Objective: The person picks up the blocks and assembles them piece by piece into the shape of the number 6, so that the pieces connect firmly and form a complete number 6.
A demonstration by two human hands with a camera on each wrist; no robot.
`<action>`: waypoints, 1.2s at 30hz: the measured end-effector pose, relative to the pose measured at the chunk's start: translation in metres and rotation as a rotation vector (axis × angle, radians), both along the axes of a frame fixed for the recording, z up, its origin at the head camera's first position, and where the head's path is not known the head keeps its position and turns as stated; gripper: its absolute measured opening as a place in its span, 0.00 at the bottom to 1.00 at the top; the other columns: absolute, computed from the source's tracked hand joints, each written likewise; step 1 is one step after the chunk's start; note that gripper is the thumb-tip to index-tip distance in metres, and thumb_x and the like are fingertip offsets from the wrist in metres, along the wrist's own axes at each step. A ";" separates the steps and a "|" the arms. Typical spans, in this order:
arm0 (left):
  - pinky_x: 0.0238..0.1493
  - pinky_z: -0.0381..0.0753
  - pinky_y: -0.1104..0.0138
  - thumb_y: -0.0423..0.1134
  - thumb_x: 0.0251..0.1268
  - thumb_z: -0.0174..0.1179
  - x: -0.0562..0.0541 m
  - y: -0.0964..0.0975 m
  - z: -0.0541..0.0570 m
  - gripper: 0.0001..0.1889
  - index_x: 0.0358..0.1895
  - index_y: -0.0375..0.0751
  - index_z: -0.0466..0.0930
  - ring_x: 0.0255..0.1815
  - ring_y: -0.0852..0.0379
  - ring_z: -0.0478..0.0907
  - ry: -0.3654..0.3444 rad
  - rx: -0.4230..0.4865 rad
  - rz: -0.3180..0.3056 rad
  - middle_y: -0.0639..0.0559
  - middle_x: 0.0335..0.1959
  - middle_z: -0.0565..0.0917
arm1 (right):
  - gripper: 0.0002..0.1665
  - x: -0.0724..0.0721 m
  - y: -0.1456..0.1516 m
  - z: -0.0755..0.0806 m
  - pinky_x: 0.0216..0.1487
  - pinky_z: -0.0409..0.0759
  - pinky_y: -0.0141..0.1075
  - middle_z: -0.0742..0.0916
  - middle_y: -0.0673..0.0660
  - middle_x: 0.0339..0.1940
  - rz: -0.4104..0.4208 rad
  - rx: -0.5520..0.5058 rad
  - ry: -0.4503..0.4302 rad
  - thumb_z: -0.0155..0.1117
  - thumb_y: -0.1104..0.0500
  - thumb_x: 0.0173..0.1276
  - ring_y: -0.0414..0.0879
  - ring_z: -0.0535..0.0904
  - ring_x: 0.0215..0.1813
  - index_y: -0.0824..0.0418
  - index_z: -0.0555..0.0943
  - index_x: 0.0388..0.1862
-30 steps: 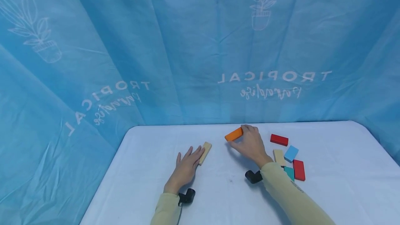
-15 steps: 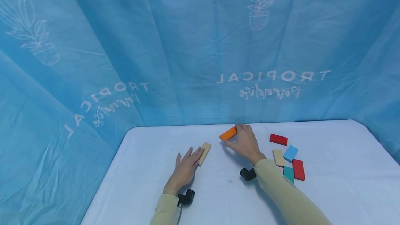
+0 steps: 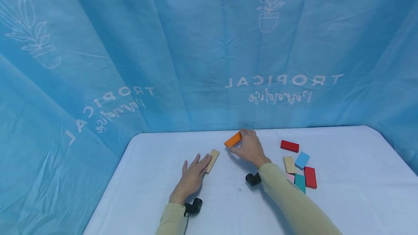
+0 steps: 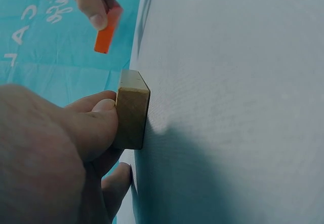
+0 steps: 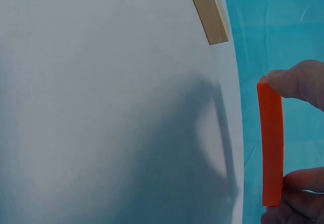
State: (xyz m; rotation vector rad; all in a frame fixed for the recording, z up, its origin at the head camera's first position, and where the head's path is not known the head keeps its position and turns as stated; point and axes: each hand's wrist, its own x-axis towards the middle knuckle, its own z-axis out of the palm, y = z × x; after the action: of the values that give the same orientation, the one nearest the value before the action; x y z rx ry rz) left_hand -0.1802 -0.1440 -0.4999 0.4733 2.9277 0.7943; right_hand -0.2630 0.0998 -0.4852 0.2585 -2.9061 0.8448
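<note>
In the head view, my left hand [image 3: 191,178] lies with extended fingers over a plain wooden block [image 3: 213,160] on the table. The left wrist view shows the thumb against the edge of this wooden block [image 4: 130,117], with other fingers partly hidden behind it. My right hand [image 3: 250,149] pinches an orange block [image 3: 233,139] between thumb and fingers, to the right of the wooden one. Seen from the right wrist, the thumb is at one end of the orange block [image 5: 272,143] and the fingers are at the other. Its shadow falls on the white cloth, apart from the block.
Right of my right forearm lie several loose blocks: a dark red one [image 3: 289,146], a light blue one [image 3: 302,160], a beige one [image 3: 289,165], a red one [image 3: 310,177], a teal one [image 3: 300,183] and a partly covered pink one [image 3: 290,178]. A blue curtain [image 3: 196,64] hangs behind the table.
My right hand has moved left with the orange block, closer to the wooden block. The pink block has come into view beside my sleeve. My left hand keeps its place on the wooden block.
</note>
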 end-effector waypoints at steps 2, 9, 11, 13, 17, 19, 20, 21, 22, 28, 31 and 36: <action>0.74 0.37 0.34 0.35 0.80 0.47 0.000 0.000 0.000 0.26 0.78 0.48 0.63 0.80 0.41 0.52 -0.006 0.001 0.001 0.49 0.76 0.66 | 0.52 -0.001 -0.002 -0.001 0.68 0.72 0.55 0.76 0.69 0.68 0.004 0.001 -0.004 0.75 0.40 0.58 0.63 0.69 0.67 0.74 0.71 0.69; 0.74 0.37 0.34 0.35 0.80 0.48 -0.001 0.000 -0.001 0.27 0.78 0.48 0.62 0.80 0.40 0.52 -0.008 -0.012 -0.002 0.49 0.77 0.66 | 0.51 -0.001 -0.008 -0.001 0.69 0.71 0.53 0.78 0.69 0.66 0.045 -0.002 0.023 0.75 0.40 0.57 0.64 0.70 0.66 0.75 0.72 0.67; 0.74 0.37 0.34 0.35 0.80 0.48 -0.001 0.000 -0.001 0.27 0.78 0.48 0.62 0.80 0.40 0.52 -0.008 -0.013 -0.002 0.49 0.77 0.66 | 0.51 -0.002 -0.009 -0.001 0.69 0.71 0.52 0.79 0.68 0.66 0.050 0.007 0.030 0.76 0.40 0.57 0.63 0.70 0.66 0.75 0.73 0.66; 0.74 0.37 0.33 0.35 0.80 0.48 -0.001 0.000 -0.002 0.27 0.78 0.48 0.62 0.80 0.40 0.52 -0.007 -0.012 -0.003 0.49 0.77 0.66 | 0.51 -0.003 -0.011 -0.002 0.68 0.71 0.52 0.79 0.68 0.65 0.057 0.012 0.032 0.76 0.40 0.57 0.63 0.70 0.66 0.75 0.73 0.66; 0.74 0.37 0.34 0.35 0.80 0.48 -0.001 0.001 -0.002 0.27 0.78 0.48 0.62 0.80 0.41 0.52 -0.010 -0.018 -0.002 0.50 0.77 0.66 | 0.52 -0.006 -0.016 -0.004 0.69 0.70 0.52 0.79 0.68 0.66 0.075 0.023 0.024 0.75 0.39 0.57 0.62 0.70 0.67 0.74 0.73 0.68; 0.74 0.37 0.34 0.35 0.80 0.48 -0.002 0.000 -0.002 0.27 0.78 0.48 0.62 0.80 0.41 0.52 -0.010 -0.019 -0.003 0.49 0.77 0.66 | 0.51 -0.008 -0.019 -0.004 0.69 0.71 0.51 0.79 0.67 0.66 0.079 0.031 0.021 0.75 0.39 0.58 0.62 0.70 0.67 0.74 0.73 0.68; 0.74 0.37 0.34 0.35 0.80 0.48 -0.001 0.001 -0.002 0.27 0.78 0.48 0.62 0.80 0.41 0.51 -0.011 -0.020 -0.003 0.49 0.77 0.65 | 0.51 -0.008 -0.020 -0.004 0.69 0.71 0.51 0.79 0.67 0.66 0.080 0.035 0.018 0.75 0.39 0.58 0.61 0.71 0.66 0.73 0.73 0.68; 0.74 0.37 0.34 0.35 0.80 0.48 -0.001 0.000 -0.002 0.27 0.78 0.48 0.62 0.80 0.40 0.51 -0.011 -0.021 -0.003 0.49 0.77 0.66 | 0.50 -0.008 -0.022 -0.004 0.68 0.72 0.50 0.80 0.66 0.65 0.080 0.036 0.014 0.75 0.39 0.58 0.61 0.71 0.65 0.73 0.73 0.68; 0.74 0.37 0.34 0.35 0.80 0.48 -0.001 0.000 -0.001 0.27 0.78 0.48 0.62 0.80 0.40 0.52 -0.010 -0.023 -0.003 0.49 0.77 0.66 | 0.50 -0.008 -0.023 -0.003 0.68 0.72 0.50 0.79 0.66 0.65 0.080 0.035 0.008 0.75 0.39 0.58 0.61 0.71 0.65 0.73 0.73 0.68; 0.74 0.37 0.34 0.36 0.80 0.48 0.000 0.002 0.000 0.27 0.79 0.48 0.61 0.80 0.41 0.51 -0.018 -0.036 0.001 0.50 0.77 0.65 | 0.49 -0.009 -0.030 0.000 0.69 0.71 0.51 0.78 0.66 0.67 0.075 0.040 -0.013 0.75 0.41 0.58 0.61 0.70 0.67 0.73 0.73 0.68; 0.74 0.37 0.34 0.35 0.80 0.49 0.000 0.003 0.001 0.27 0.79 0.48 0.61 0.80 0.41 0.51 -0.023 -0.039 0.003 0.50 0.77 0.65 | 0.49 -0.011 -0.031 -0.001 0.71 0.69 0.50 0.78 0.66 0.68 0.073 0.059 -0.018 0.74 0.41 0.58 0.61 0.70 0.68 0.72 0.73 0.68; 0.74 0.37 0.34 0.35 0.80 0.49 -0.001 0.003 0.002 0.27 0.79 0.48 0.61 0.80 0.41 0.51 -0.022 -0.047 0.007 0.50 0.77 0.65 | 0.48 -0.014 -0.033 -0.004 0.67 0.73 0.49 0.79 0.65 0.66 0.078 0.068 -0.009 0.74 0.41 0.58 0.60 0.72 0.65 0.72 0.75 0.67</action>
State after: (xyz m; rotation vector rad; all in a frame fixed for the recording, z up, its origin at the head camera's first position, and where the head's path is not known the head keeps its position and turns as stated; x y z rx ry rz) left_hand -0.1809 -0.1409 -0.4982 0.4475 2.9219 0.7253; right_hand -0.2768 0.0663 -0.4895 0.3772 -2.9537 0.7602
